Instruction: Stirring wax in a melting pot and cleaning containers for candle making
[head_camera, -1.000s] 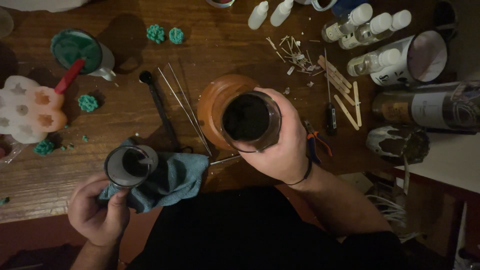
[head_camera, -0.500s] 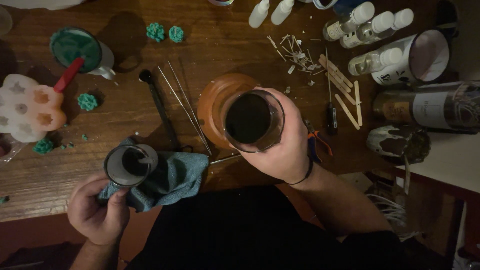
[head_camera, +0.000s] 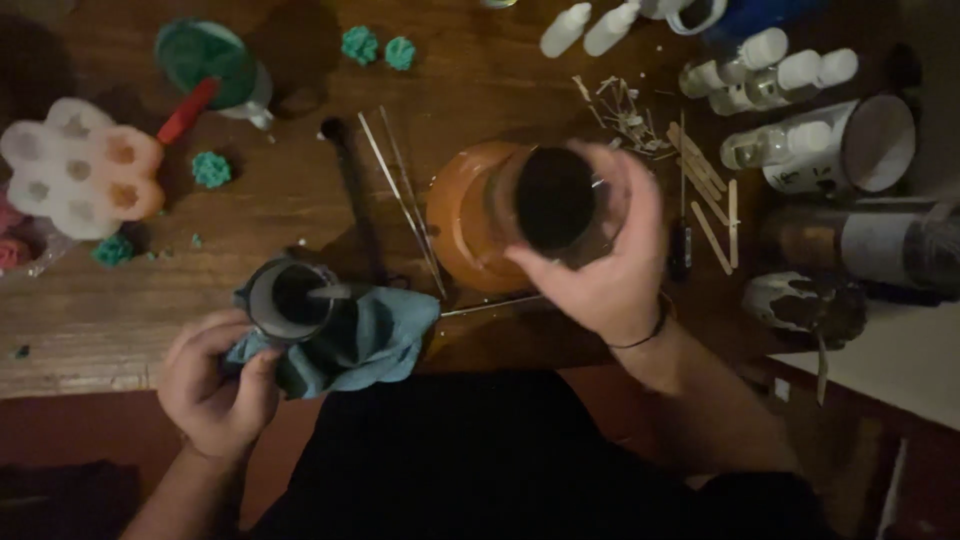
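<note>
Currently R hand (head_camera: 600, 275) wraps a dark glass jar (head_camera: 553, 200) from its near side — fingers curled round the wall, thumb over the left side, closed firmly. Jar is tilted, mouth toward camera, held just above/in front of an orange bowl (head_camera: 462, 225) on the desk (head_camera: 280, 200). Contents dark; cannot tell whether liquid or solid.

L hand (head_camera: 215, 385) is closed on a blue cloth (head_camera: 370, 340) bunched round a small cup (head_camera: 290, 298), which sits near the desk edge; a short stick lies across its rim.

Handling, est.: jar is glass — stiff, fragile, prob. smooth and slippery if residue on the wall; looks fairly heavy for one hand. Best hold = mid-wall, full wrap, as now; not by the rim. Cup likely light, possibly hot or messy given the cloth — grip through cloth, low on the wall.

Nearby: thin rods (head_camera: 405, 200), wooden sticks (head_camera: 712, 205), dropper bottles (head_camera: 770, 80).
</note>
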